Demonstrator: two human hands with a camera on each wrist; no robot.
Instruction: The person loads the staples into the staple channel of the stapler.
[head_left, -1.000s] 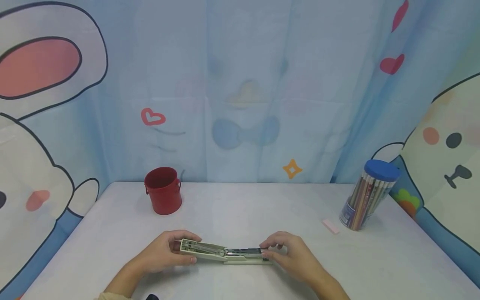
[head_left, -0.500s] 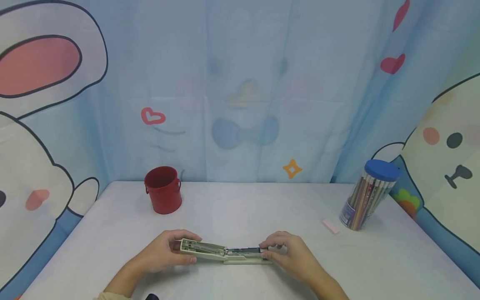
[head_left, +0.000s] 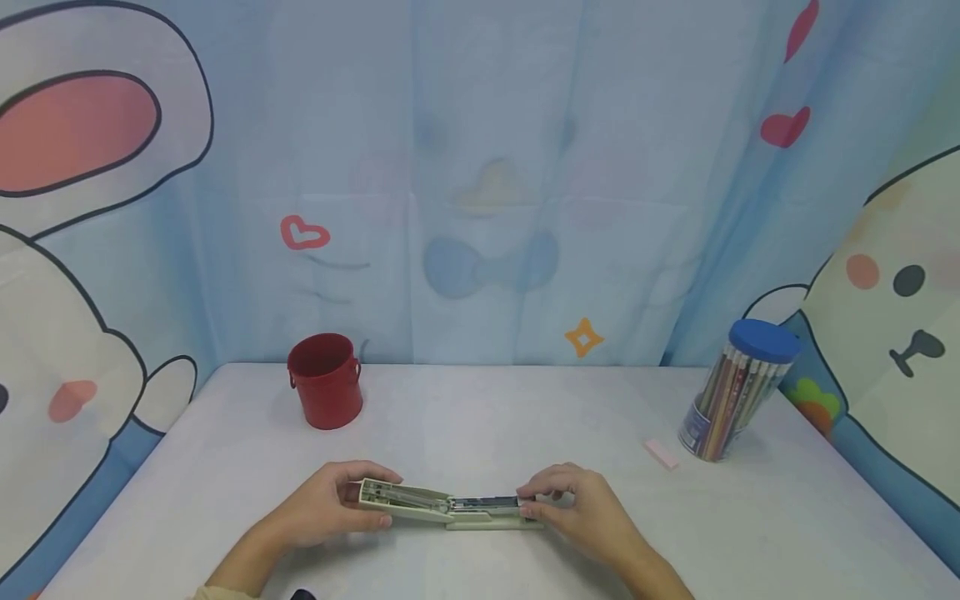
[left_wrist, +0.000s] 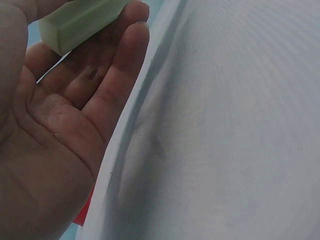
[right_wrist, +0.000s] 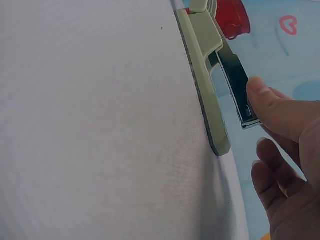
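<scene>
A pale green stapler (head_left: 491, 524) lies swung wide open near the table's front, its upper arm tilted back to the left. My left hand (head_left: 330, 504) grips the end of that upper arm between thumb and fingers; the left wrist view shows the pale green end (left_wrist: 82, 25) there. With thumb and index finger my right hand (head_left: 585, 508) pinches the front end of the dark metal staple magazine (right_wrist: 235, 80). In the right wrist view the magazine stands raised off the stapler's base (right_wrist: 207, 100), with a gap between them. Whether staples lie in it is too small to tell.
A red bucket (head_left: 326, 383) stands at the back left. At the right are a clear tub of pencils (head_left: 735, 392) with a blue lid and a small pink strip (head_left: 662, 454). A black object (head_left: 303, 594) shows at the front edge. A patterned curtain (head_left: 480, 167) hangs behind the table.
</scene>
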